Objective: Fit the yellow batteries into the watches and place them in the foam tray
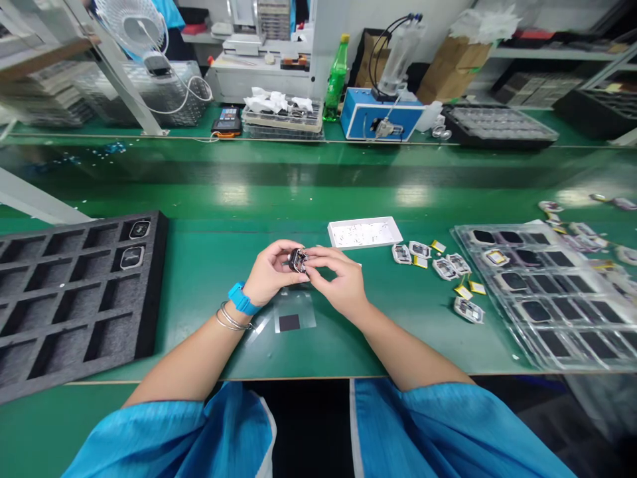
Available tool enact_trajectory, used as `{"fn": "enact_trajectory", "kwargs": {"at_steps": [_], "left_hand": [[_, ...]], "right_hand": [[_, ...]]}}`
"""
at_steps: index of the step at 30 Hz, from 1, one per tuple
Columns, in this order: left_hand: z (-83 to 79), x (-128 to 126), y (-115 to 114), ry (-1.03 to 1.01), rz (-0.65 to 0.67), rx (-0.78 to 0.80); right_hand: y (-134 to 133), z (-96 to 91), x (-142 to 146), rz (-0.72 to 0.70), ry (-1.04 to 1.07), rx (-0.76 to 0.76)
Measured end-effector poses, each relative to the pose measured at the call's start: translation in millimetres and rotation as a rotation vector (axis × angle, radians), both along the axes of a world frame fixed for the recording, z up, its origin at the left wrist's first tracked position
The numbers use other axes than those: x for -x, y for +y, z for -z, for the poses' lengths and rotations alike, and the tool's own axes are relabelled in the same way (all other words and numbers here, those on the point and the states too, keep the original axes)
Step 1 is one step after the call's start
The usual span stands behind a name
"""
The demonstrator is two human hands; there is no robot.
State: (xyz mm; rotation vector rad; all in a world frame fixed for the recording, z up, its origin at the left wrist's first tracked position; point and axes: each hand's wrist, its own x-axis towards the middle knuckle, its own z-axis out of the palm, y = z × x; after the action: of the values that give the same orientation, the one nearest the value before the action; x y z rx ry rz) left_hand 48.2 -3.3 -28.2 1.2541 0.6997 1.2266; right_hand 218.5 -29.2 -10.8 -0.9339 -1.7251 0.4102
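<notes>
Loose blue sleeves [149, 438] of soft, creased cloth lie nearest, well on the near side of the fingers. Beneath the fingers spreads a smooth green bench [209, 352] with a glossy sheen. Well to their right, stacked clear plastic trays [500, 302] hold dark square pieces [535, 311] in moulded pockets; well to their left sits a thick, grainy black foam tray [152, 299], cut into square wells, two of which hold silver-rimmed watch-like cases [132, 257]. The left hand [269, 272], wearing a blue band [241, 299] and thin metal bangles [231, 318], and the right hand [343, 282] meet above the bench. Beyond the fingers, a little rightward, lies a shallow white rectangular tray [367, 243] dotted with tiny bits; nearer than them, a clear film [304, 307] bears a dark, flat rectangle [289, 322]. Farther right lie pale, rounded open cases [468, 310]. The fingers of both hands grip one small black case [297, 260] between them, its open inside showing silvery parts. Smaller again are flat yellow-edged silver pouches [476, 287] among the pale cases.
</notes>
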Motion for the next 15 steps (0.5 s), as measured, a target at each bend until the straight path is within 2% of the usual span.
{"fn": "enact_trajectory", "kwargs": {"at_steps": [6,11,15], "left_hand": [[-1.5,-0.5,-1.8,-0.004,-0.017,0.028],[-2.7,-2.5,-3.3,0.006,-0.048,0.064],[-3.8,-4.0,-4.1,0.024,-0.071,0.104]], "right_hand": [[1.2,4.1,-0.3,0.01,-0.029,-0.03],[2.5,6.3,-0.9,0.043,-0.082,-0.113],[4.2,6.9,-2.6,0.016,-0.11,-0.097]]}}
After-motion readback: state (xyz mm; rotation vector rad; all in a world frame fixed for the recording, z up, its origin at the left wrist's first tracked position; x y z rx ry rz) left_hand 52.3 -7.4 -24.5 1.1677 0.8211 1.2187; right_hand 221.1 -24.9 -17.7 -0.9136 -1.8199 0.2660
